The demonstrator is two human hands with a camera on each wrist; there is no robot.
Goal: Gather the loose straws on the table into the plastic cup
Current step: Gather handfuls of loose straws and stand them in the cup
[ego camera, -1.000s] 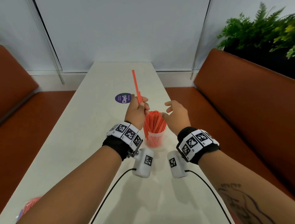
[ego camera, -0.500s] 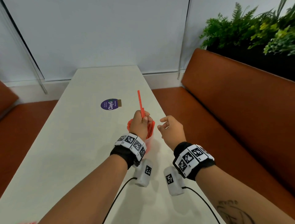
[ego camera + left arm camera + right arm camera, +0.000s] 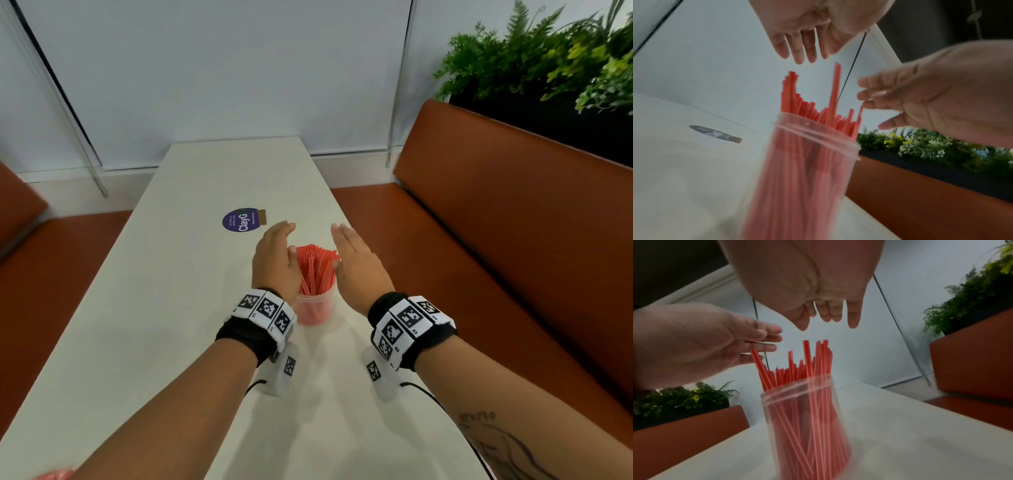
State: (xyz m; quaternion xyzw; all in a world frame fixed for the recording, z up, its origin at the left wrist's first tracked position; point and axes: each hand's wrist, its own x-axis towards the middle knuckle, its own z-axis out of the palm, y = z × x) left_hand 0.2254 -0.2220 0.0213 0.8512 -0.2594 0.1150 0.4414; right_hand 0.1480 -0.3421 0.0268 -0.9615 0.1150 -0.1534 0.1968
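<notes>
A clear plastic cup [image 3: 313,310] stands upright on the white table [image 3: 164,308], packed with several red straws [image 3: 315,267] that stick out above its rim. My left hand [image 3: 274,253] is just left of the straw tops and my right hand [image 3: 356,260] just right of them. Both have straight fingers and hold nothing. In the left wrist view my left hand [image 3: 801,42] hovers over the straws [image 3: 795,97] and cup [image 3: 807,170]. In the right wrist view my right hand [image 3: 826,305] hangs above the straws [image 3: 807,360], with the left hand [image 3: 715,344] beside them.
A round purple sticker [image 3: 244,220] lies on the table beyond the cup. Orange benches [image 3: 513,246] run along both sides, with green plants [image 3: 548,61] behind the right one. Something pink [image 3: 54,474] shows at the table's near left corner.
My left hand held a few straws above the cup, lowered them in and let go. Both hands have spread open on either side of the straws.
</notes>
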